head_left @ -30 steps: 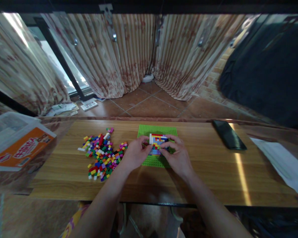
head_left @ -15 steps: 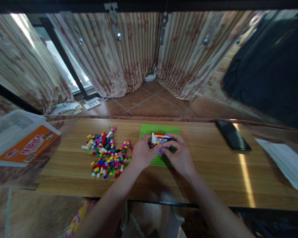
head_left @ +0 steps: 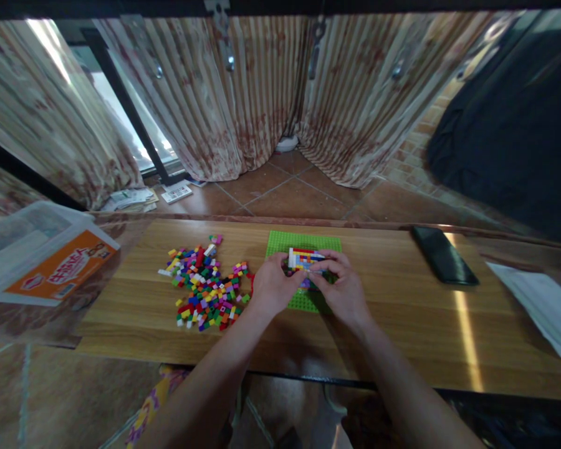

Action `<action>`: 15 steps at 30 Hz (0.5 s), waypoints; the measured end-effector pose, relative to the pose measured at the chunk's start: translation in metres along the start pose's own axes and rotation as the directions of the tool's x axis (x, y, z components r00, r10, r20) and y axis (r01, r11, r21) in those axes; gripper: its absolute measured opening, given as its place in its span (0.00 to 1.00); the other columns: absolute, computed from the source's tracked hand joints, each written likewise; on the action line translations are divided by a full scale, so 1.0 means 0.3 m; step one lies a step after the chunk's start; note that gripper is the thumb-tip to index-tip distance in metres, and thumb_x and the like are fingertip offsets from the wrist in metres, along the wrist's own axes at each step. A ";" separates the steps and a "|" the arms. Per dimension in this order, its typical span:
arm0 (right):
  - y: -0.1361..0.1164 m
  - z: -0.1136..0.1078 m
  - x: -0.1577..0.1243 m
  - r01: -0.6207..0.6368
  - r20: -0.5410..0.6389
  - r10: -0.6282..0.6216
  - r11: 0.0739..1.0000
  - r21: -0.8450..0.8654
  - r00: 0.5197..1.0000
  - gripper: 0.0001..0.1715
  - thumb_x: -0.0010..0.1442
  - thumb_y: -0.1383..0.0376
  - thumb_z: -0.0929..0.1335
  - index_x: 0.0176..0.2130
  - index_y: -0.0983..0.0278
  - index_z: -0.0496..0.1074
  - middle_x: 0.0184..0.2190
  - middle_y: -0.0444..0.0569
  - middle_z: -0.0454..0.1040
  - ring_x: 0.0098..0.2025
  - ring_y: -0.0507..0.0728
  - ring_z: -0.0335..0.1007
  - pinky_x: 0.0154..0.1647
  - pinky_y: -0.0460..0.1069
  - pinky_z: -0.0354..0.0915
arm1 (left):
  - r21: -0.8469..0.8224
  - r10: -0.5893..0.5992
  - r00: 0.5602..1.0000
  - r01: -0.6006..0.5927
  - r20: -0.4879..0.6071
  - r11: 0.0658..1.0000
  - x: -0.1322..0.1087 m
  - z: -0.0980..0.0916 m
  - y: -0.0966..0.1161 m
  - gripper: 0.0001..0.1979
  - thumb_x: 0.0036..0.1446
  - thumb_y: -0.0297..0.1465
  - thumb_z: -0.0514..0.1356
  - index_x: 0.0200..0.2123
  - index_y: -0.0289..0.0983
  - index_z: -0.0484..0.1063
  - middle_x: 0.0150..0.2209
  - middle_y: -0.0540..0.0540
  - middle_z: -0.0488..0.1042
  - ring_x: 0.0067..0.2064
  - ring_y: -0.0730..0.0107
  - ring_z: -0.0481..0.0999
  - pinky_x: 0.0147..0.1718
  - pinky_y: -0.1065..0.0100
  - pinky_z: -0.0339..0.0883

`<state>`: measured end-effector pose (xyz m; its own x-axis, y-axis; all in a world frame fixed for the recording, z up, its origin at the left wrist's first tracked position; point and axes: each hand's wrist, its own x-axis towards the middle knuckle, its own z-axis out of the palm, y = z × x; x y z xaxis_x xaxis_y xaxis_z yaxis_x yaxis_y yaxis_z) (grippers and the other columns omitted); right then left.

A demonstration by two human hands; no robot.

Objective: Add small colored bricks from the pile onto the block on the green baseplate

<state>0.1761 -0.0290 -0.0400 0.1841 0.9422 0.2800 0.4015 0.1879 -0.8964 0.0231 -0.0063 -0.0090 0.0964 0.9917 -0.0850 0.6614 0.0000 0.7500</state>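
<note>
A small block build (head_left: 303, 257) of white, red, yellow and blue toy bricks stands on a green studded baseplate (head_left: 303, 238). My left hand (head_left: 273, 288) is closed around the build's left side, with the thumb reaching across its near face. From the right, my right hand (head_left: 343, 292) curls its fingers against the build, thumb and forefinger pinched near the left thumb tip. Whatever small piece may lie in that pinch is too small to make out. Both hands partly cover the build's lower part. Loose coloured toy bricks (head_left: 206, 287) lie heaped left of the baseplate.
A clear plastic box (head_left: 42, 249) with an orange label stands at the table's left. On the wooden table (head_left: 393, 330) a dark phone (head_left: 444, 254) lies to the right, with white paper (head_left: 537, 305) beyond it. Striped curtains (head_left: 262, 100) hang behind.
The whole view has shifted slightly. Both hands stay at the build, with almost no visible change in their grip.
</note>
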 end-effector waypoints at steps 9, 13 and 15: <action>0.003 -0.002 0.000 0.002 0.012 -0.001 1.000 -0.030 1.000 0.09 0.54 0.58 0.72 0.27 0.60 0.78 0.50 0.52 0.71 0.54 0.61 0.67 0.60 0.59 0.61 | 0.021 -0.009 1.000 0.009 -0.021 1.000 -0.006 0.003 0.003 0.18 0.54 0.38 0.63 0.45 0.35 0.74 0.41 0.42 0.80 0.41 0.61 0.78 0.39 0.64 0.69; 0.012 -0.012 0.001 0.039 0.032 -0.037 0.998 -0.046 0.999 0.10 0.54 0.57 0.72 0.28 0.60 0.79 0.50 0.52 0.72 0.54 0.61 0.68 0.59 0.60 0.62 | 0.022 0.017 1.000 -0.017 -0.016 1.000 -0.006 0.005 -0.009 0.18 0.53 0.39 0.63 0.45 0.35 0.74 0.40 0.42 0.80 0.40 0.60 0.78 0.39 0.64 0.69; 0.015 -0.018 0.003 0.053 0.045 -0.051 0.997 -0.051 0.998 0.10 0.54 0.56 0.72 0.29 0.59 0.79 0.50 0.52 0.72 0.53 0.62 0.68 0.59 0.61 0.62 | 0.003 0.052 0.999 -0.052 -0.002 0.999 0.000 0.000 -0.021 0.19 0.53 0.40 0.64 0.46 0.36 0.74 0.40 0.43 0.80 0.39 0.62 0.78 0.37 0.65 0.69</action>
<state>0.1828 -0.0289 -0.0421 0.1231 0.9428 0.3098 0.4564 0.2234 -0.8613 0.0189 -0.0063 -0.0138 0.1292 0.9906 -0.0446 0.6581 -0.0520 0.7511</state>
